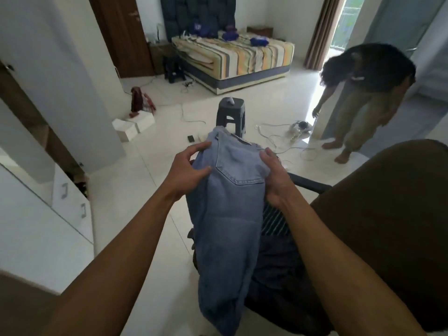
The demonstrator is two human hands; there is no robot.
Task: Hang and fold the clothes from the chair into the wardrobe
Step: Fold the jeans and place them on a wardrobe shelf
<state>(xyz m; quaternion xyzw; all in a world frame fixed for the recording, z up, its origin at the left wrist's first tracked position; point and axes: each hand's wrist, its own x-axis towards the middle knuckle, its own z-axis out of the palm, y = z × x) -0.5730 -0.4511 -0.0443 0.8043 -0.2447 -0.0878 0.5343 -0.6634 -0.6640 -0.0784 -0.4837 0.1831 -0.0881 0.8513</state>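
both hands hold a pair of light blue jeans [230, 202] up by the waist, over the front of the chair [388, 226]. the left hand [191, 166] pinches the left edge of the waistband, fingers curled behind the denim and thumb pressed on the front. the right hand [275, 180] grips the right edge, fingers wrapped over the fabric beside the back pocket. neither hand has anything else in it.

the jeans hang with their long axis running from the waistband, at the far end between the hands, down towards the viewer, with the legs lying together in one narrow drop. the hems fall out of sight at the bottom of the view. under and just right of them, on the chair seat, lie a striped garment [275, 223] and a dark garment [278, 267], so more of the pile is left to do.

the wardrobe [70, 197] (judging by its white fronts with small handles) stands to the left, well apart from the chair, so the left hand is the nearer one to it. whatever comes next, a fold across that long axis or a swing over to the left, turns on the jeans being lifted off the clothes below them, as the legs hang close against the dark garment and could drag it along.
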